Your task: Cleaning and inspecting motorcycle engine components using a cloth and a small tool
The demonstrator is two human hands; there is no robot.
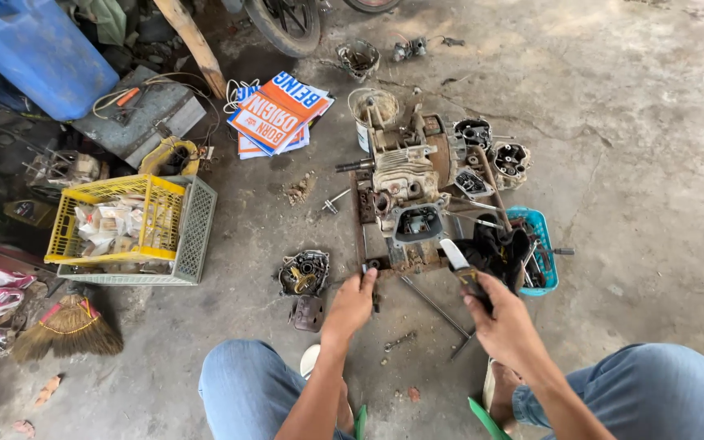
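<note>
Right hand (505, 324) fingers wrapped on scraper handle (473, 281), blade pointing up-left toward engine block (407, 195) ahead of fingertips. Left hand (351, 303) fingers curled on base plate edge (368, 265), nearer.

Right of the rusty grey engine block (405, 191), past the blue plastic basket (541, 244), the bare concrete floor (653, 163) lies open. Left of the block, a dark round engine cover (303, 273) and yellow plastic crate (116, 216) crowd the way; thin metal rods (437, 305) lie just before it.
</note>
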